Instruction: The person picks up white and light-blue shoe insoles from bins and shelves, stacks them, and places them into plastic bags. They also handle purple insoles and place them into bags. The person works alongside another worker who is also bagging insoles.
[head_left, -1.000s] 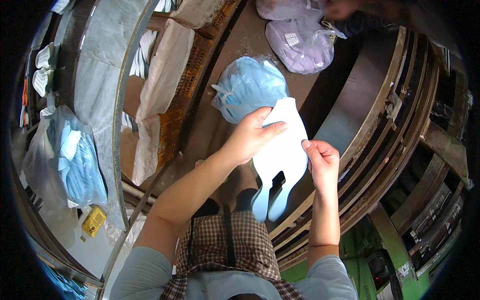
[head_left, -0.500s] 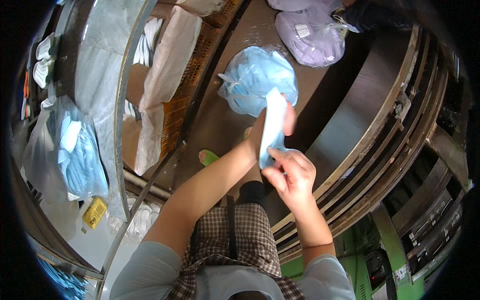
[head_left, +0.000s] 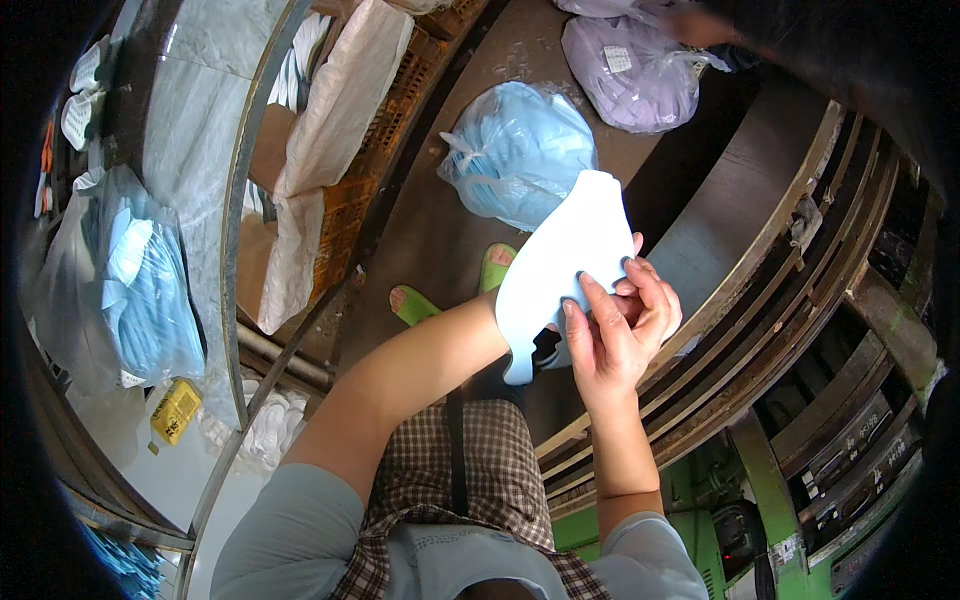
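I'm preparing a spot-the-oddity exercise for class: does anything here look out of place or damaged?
A crumpled greyish scrap clings to the worn edge of the rack at right; it looks like stray litter caught there. The pale blue piece at the right hand shows no obvious damage.

Yellow packet (head_left: 175, 411) and label (head_left: 618, 59) on lilac bag (head_left: 640, 98), both printed (unreadable)
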